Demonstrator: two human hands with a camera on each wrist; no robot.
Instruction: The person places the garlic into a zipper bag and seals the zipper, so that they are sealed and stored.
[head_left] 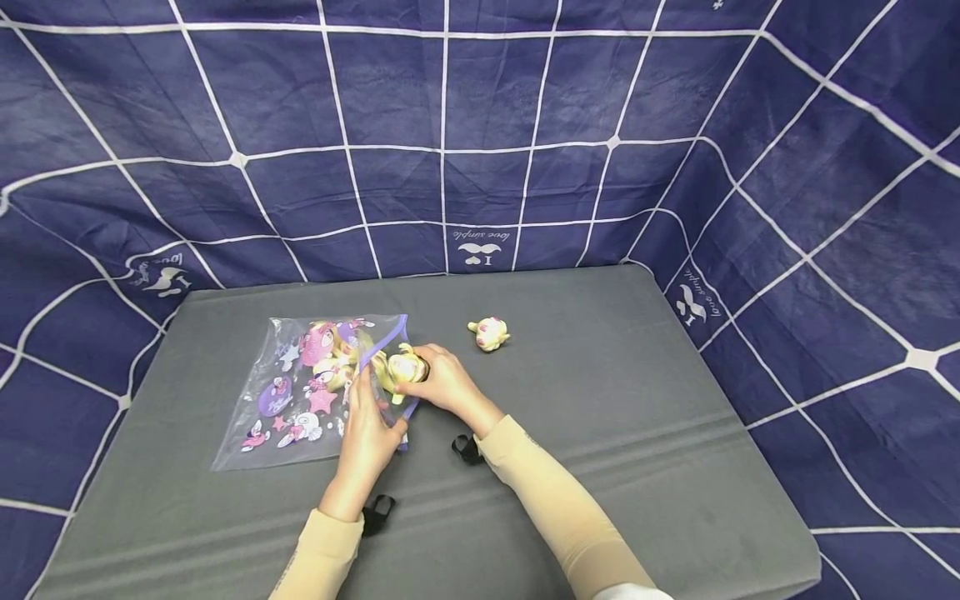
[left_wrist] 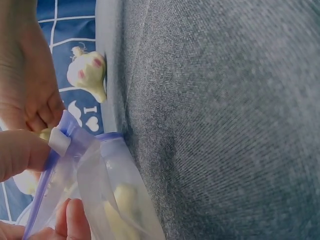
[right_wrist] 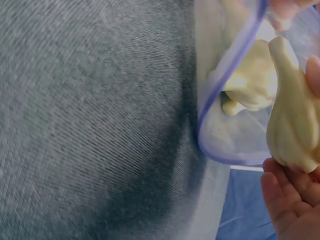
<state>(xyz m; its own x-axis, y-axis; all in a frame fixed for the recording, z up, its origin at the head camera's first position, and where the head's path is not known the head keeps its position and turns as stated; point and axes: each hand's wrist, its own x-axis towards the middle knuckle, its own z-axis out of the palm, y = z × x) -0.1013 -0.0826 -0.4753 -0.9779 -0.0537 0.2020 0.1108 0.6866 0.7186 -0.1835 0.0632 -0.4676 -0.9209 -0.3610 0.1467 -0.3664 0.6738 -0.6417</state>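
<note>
A clear plastic zip bag [head_left: 243, 421] with purple edging and pink and purple cartoon prints lies on the left, its mouth facing right. Several garlic bulbs [right_wrist: 250, 80] show inside it. My left hand [head_left: 367, 437] holds the mouth apart; in the left wrist view its thumb presses the purple edge by a white slider [left_wrist: 60, 141], and other fingers are at the opposite side. My right hand [head_left: 450, 385] grips a pale garlic bulb [right_wrist: 292, 110] by its root end, right at the mouth, the stem pointing toward the bag. Another garlic bulb [head_left: 491, 333] lies apart, behind the right hand.
The things lie on a grey cloth-covered table [head_left: 600, 367]. A dark blue curtain [head_left: 495, 92] with white grid lines stands behind it and along both sides. Black straps [head_left: 467, 450] hang at both wrists.
</note>
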